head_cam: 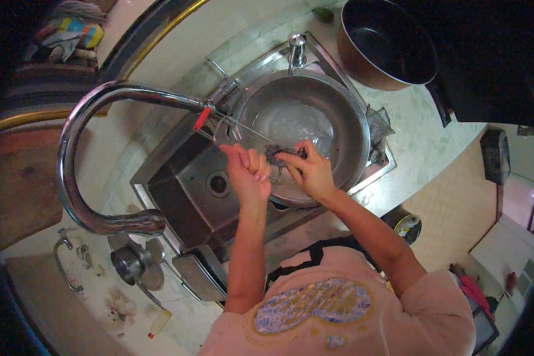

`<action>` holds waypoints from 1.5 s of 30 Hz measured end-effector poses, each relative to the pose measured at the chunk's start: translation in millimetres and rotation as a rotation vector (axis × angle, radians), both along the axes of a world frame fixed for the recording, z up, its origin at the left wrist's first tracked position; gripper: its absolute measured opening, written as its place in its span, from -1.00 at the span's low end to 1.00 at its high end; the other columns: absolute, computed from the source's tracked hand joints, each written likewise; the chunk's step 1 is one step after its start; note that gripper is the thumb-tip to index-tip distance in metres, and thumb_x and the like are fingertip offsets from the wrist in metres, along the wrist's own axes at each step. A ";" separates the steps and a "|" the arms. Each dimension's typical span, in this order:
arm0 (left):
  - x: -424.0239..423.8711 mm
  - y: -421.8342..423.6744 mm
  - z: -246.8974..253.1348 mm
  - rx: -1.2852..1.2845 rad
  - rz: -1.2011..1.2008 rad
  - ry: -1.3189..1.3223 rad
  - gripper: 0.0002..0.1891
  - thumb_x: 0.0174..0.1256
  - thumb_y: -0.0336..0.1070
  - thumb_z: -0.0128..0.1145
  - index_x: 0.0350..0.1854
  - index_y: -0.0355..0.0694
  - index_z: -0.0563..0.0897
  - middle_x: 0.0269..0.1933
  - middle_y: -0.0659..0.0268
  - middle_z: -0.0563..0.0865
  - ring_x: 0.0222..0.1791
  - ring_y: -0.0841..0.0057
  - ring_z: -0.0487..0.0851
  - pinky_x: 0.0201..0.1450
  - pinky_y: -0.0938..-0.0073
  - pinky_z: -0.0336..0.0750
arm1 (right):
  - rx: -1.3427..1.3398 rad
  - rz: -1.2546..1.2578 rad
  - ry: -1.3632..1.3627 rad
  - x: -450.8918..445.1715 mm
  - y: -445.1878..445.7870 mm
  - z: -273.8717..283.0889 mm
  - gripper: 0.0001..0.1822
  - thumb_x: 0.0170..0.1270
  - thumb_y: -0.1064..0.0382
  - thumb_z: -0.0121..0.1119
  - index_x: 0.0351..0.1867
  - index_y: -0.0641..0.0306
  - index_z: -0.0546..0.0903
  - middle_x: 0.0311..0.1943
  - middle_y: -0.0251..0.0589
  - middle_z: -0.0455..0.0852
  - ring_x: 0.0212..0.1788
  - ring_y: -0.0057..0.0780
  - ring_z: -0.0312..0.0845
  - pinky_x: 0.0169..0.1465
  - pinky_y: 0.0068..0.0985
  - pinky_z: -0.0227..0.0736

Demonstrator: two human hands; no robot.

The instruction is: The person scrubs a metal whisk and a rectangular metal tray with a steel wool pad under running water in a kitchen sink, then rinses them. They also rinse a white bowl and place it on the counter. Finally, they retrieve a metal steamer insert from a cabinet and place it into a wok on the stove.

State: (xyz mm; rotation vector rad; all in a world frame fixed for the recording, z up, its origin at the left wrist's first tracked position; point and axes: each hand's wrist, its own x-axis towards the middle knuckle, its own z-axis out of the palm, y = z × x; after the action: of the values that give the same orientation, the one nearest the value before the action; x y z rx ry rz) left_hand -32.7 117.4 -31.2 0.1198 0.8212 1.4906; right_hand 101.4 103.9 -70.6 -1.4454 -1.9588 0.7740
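My left hand (249,169) is closed around a thin metal wire rack (252,132) with a red end piece (202,119). Pinched in my right hand (312,172) is a dark steel-wool scrubber (273,153), pressed against or very close to the wires. Part of the rack is hidden behind my fingers. Below both hands, a round metal basin (353,115) holding some water sits in the stainless steel sink (182,182). The sink's drain (218,184) shows to the left of my left hand.
A tall curved faucet (64,164) arches on the left. Behind the basin stands a chrome dispenser (297,49). A deep pot (362,62) is at the back right, near a grey mesh cloth (378,124). Metal cookware (129,264) and a small bottle (161,321) lie at lower left.
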 end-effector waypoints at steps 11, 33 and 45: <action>-3.9 2.4 -7.1 0.027 0.025 0.005 -0.50 0.22 0.20 -0.30 -0.74 -0.05 0.11 -0.82 0.51 0.01 -0.84 0.72 -0.09 -0.81 0.66 -0.22 | 0.035 -0.065 0.195 -4.6 -14.0 -0.3 -0.77 -0.08 0.32 0.18 -0.31 -0.03 0.60 -0.33 -0.22 0.40 -0.49 -0.33 0.46 -0.45 -0.46 0.41; -35.5 0.3 1.8 0.356 -0.095 -0.169 -0.52 0.21 0.17 -0.23 -0.74 -0.07 0.19 -0.85 0.47 0.07 -0.88 0.71 -0.01 -0.86 0.68 -0.10 | -0.008 -0.221 0.604 19.3 5.6 12.1 -0.78 0.04 0.39 0.06 -0.23 0.24 0.57 -0.31 -0.18 0.47 -0.22 -0.38 0.41 -0.07 -0.56 0.24; -32.3 -9.6 25.8 0.605 -0.179 -0.135 -0.44 -0.02 0.31 -0.05 -0.40 -0.17 0.55 -0.90 0.53 0.10 -0.93 0.74 0.05 -0.85 0.70 0.01 | -0.157 -0.111 0.704 23.2 16.1 34.1 -0.74 0.14 0.25 0.04 -0.16 0.32 0.52 -0.30 -0.23 0.49 -0.20 -0.48 0.37 -0.07 -0.61 0.21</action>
State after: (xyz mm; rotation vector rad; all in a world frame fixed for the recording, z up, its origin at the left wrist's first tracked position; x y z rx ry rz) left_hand -65.0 107.8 -5.4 0.5227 0.2237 1.5152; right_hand 124.6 120.0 -36.5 -1.1332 -1.2945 1.2057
